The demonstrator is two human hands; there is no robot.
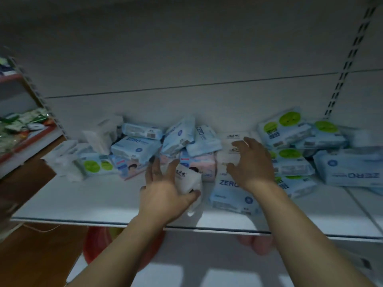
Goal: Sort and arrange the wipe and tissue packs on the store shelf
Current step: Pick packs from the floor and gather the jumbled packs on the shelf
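A white shelf [83,201] carries a jumbled heap of wipe and tissue packs along its back. My left hand [163,189] grips a small white tissue pack [186,179] near the shelf's middle, thumb curled under it. My right hand [251,162] hovers with spread fingers over a white tissue pack [230,151], fingertips touching or just above it. Below that wrist lies a pale blue ZERO pack [230,193]. Pink packs [204,162] sit between my hands. More blue ZERO packs [136,147] are piled to the left, and green-dot packs [286,126] stack up on the right.
White tissue packs [66,160] lie at the heap's left end, a large ZERO pack [350,170] at the far right. A neighbouring shelf [27,141] of green goods stands on the left. Bare shelf surface runs along the front edge. A slotted upright [344,69] rises at right.
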